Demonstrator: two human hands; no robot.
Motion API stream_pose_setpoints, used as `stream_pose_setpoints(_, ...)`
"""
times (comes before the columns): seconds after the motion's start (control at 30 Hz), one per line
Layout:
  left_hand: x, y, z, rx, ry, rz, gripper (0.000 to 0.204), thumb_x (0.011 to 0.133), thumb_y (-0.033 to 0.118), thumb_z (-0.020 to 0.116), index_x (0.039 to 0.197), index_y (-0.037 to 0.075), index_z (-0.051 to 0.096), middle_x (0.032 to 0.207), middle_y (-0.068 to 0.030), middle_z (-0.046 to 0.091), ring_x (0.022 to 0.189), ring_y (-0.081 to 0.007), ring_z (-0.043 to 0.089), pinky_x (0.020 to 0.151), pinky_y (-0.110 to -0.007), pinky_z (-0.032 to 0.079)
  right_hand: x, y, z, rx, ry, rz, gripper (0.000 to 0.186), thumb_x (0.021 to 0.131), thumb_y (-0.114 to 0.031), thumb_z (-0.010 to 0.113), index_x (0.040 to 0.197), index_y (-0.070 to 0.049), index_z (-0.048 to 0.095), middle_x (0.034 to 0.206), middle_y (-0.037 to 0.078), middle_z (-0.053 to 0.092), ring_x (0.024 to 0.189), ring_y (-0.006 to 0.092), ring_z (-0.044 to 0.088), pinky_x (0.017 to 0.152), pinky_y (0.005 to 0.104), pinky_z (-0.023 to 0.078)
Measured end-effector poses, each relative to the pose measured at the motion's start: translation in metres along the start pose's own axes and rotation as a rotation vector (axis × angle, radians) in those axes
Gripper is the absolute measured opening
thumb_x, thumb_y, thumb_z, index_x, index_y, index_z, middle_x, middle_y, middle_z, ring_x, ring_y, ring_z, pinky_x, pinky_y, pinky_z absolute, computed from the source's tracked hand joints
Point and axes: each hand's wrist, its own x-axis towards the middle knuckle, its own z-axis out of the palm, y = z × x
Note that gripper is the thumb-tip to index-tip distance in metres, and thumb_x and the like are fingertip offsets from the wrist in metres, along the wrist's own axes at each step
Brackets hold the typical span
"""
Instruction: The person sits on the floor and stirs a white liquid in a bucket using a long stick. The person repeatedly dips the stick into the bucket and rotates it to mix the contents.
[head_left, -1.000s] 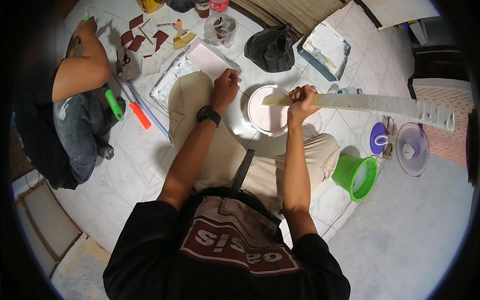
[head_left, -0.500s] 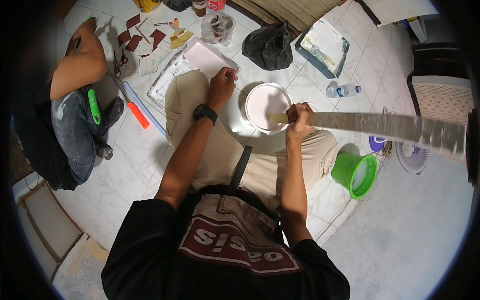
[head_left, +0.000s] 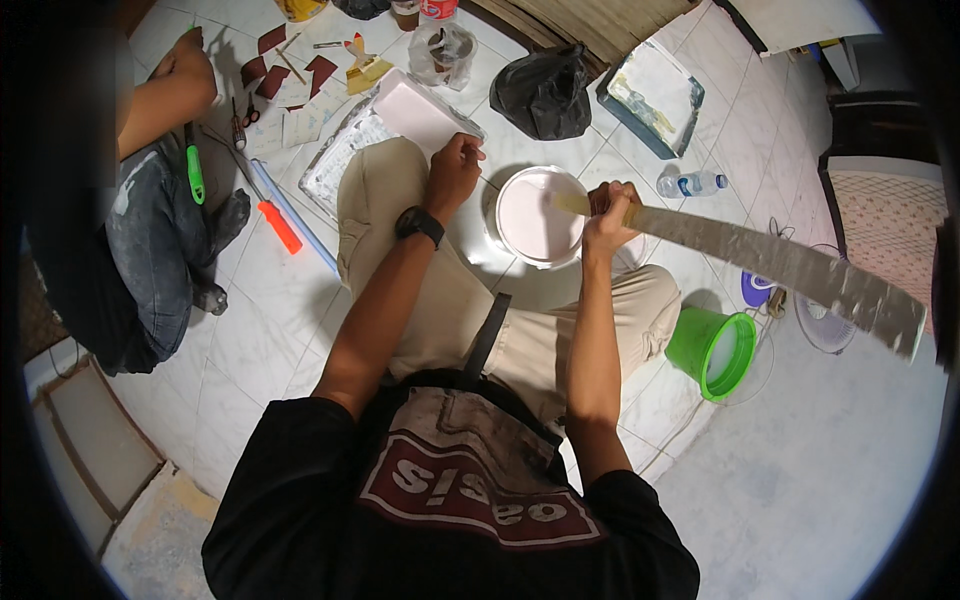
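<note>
My right hand (head_left: 610, 218) is closed round a long, flat, streaked strip (head_left: 775, 260), whose yellowish end reaches over a white bucket (head_left: 538, 225) of pale pink paint; the broad part slants down to the far right. My left hand (head_left: 455, 170) hangs beside my left knee (head_left: 385, 165), fingers loosely bent and apart, with nothing visible in it. Just beyond it lies a plastic-lined tray (head_left: 425, 115) with pink paint and a white-smeared section.
At left sits a co-worker (head_left: 165, 260), near sandpaper pieces (head_left: 320, 75), brushes (head_left: 362, 75) and an orange-handled tool (head_left: 278, 225). Ahead are a black bag (head_left: 540, 95) and second tray (head_left: 650, 100). At right are a bottle (head_left: 690, 184), green bucket (head_left: 728, 355) and fan (head_left: 825, 320).
The strip's broad end has swung down toward the lower right, turning with my right hand, which has shifted slightly. My left hand stays near my knee. The co-worker's arm has moved slightly.
</note>
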Motion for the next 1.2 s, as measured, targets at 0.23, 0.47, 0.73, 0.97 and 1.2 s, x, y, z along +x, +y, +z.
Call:
stream_pose_setpoints(0.23,-0.003,0.009,-0.003,-0.108,-0.013,0.102,0.016,0.099,0.013,0.052,0.106,0.002,0.061,0.094,-0.0110,0.070,0.076,-0.0203,0.070,0.067,-0.034,0.055,-0.045,-0.017,-0.016,-0.044,-0.074,0.093,0.025,0.086,-0.005,0.052,0.062,-0.005,0.045,0.055,-0.001,0.042,0.048,0.0062,0.033,0.045,0.0242,0.025)
stream_pose_setpoints(0.47,-0.038,0.169,0.005,-0.506,-0.564,0.496,0.074,0.092,0.056,0.060,0.133,-0.004,0.047,0.115,-0.0157,0.063,0.108,-0.0216,0.061,0.097,-0.038,0.046,-0.041,-0.015,0.037,0.010,-0.094,0.064,0.010,0.086,-0.008,0.062,0.083,-0.003,0.053,0.068,0.001,0.049,0.055,0.0092,0.045,0.049,0.0248,0.037)
stream_pose_setpoints(0.73,-0.011,0.290,0.043,-0.494,-0.690,0.237,0.040,0.076,0.029,0.086,0.091,-0.001,0.065,0.075,-0.0044,0.065,0.066,-0.0060,0.060,0.064,-0.025,0.052,0.034,0.034,0.022,-0.225,-0.429,-0.204,0.066,0.083,-0.017,0.065,0.139,0.003,0.036,0.133,0.022,0.048,0.123,0.0337,0.050,0.105,0.0424,0.037)
stream_pose_setpoints(0.97,-0.045,0.284,0.074,-0.435,-0.588,0.443,0.025,0.083,0.018,0.074,0.072,-0.001,0.063,0.057,-0.0041,0.060,0.048,-0.0080,0.054,0.044,-0.029,0.043,0.002,-0.027,0.012,-0.356,-0.135,-0.379,0.056,0.086,-0.019,0.065,0.135,0.002,0.047,0.121,0.021,0.060,0.111,0.0332,0.060,0.097,0.0394,0.045)
stream_pose_setpoints(1.2,-0.033,0.283,0.046,-0.478,-0.450,0.332,0.040,0.089,-0.001,0.061,0.058,0.011,0.040,0.048,-0.0004,0.047,0.036,-0.0070,0.042,0.036,-0.024,0.031,-0.014,-0.022,0.042,-0.237,-0.296,-0.228,0.005,0.083,0.003,0.061,0.085,0.004,0.065,0.071,0.015,0.066,0.067,0.0194,0.064,0.059,0.0343,0.048)
